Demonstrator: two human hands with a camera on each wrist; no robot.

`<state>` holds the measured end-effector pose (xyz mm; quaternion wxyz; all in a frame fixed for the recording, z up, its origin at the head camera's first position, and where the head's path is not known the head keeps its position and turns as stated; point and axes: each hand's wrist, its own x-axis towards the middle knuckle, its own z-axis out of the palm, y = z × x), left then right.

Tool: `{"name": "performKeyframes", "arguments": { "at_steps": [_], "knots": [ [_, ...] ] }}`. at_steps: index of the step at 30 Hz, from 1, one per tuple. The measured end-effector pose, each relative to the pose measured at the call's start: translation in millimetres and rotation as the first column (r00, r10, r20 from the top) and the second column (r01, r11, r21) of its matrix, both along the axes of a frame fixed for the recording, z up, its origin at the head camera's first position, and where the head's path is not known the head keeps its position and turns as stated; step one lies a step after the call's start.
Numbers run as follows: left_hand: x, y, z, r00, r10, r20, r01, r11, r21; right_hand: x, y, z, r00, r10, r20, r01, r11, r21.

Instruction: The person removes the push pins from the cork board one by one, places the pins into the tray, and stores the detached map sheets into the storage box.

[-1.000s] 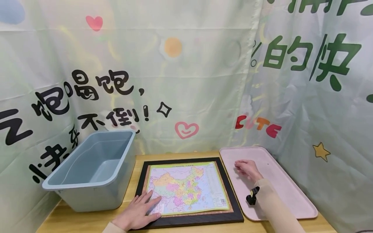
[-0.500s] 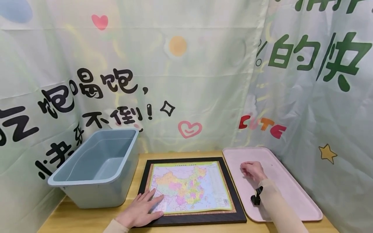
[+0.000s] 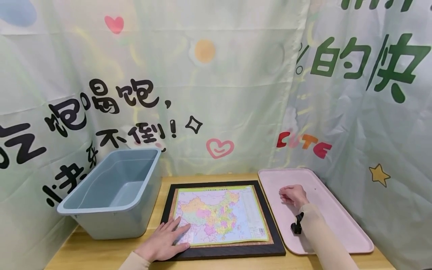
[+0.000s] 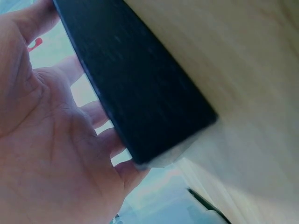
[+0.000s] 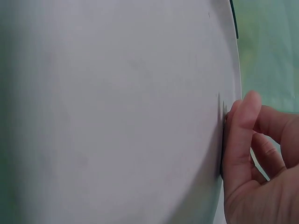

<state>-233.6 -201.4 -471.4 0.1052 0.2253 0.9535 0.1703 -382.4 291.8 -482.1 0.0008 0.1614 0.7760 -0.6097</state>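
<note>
In the head view my left hand (image 3: pixel 163 240) rests with spread fingers on the lower left corner of a black-framed cork board (image 3: pixel 233 252). A colourful map (image 3: pixel 216 215) of China lies on the cork, inside the frame. Seen from the left wrist, the fingers (image 4: pixel 96 114) reach past the dark frame edge (image 4: pixel 135 84). My right hand (image 3: pixel 293 195) is low over the left part of a pink tray (image 3: pixel 332 217), its fingers bent and drawn together. The right wrist view has the fingertips right at the tray surface; I cannot tell whether they pinch something small.
A deep blue-grey plastic tub (image 3: pixel 111 221) stands at the left of the wooden table (image 3: pixel 101 255). A tiny dark speck (image 3: pixel 315 189) lies on the tray beyond the right hand. Printed curtains (image 3: pixel 236 93) enclose the table at the back and sides.
The head view has shifted slightly. The right hand's fingers have drawn closer together over the tray than a second ago; the left hand stays on the board's corner.
</note>
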Motion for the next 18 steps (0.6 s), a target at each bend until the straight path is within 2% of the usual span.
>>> {"name": "performKeyframes", "arguments": {
  "at_steps": [18],
  "knots": [
    [0.3, 1.1, -0.4, 1.0, 0.008, -0.006, -0.008, 1.0, 0.008, -5.6, 1.4, -1.6, 0.999, -0.012, 0.032, 0.009, 0.997, 0.073]
  ]
}}
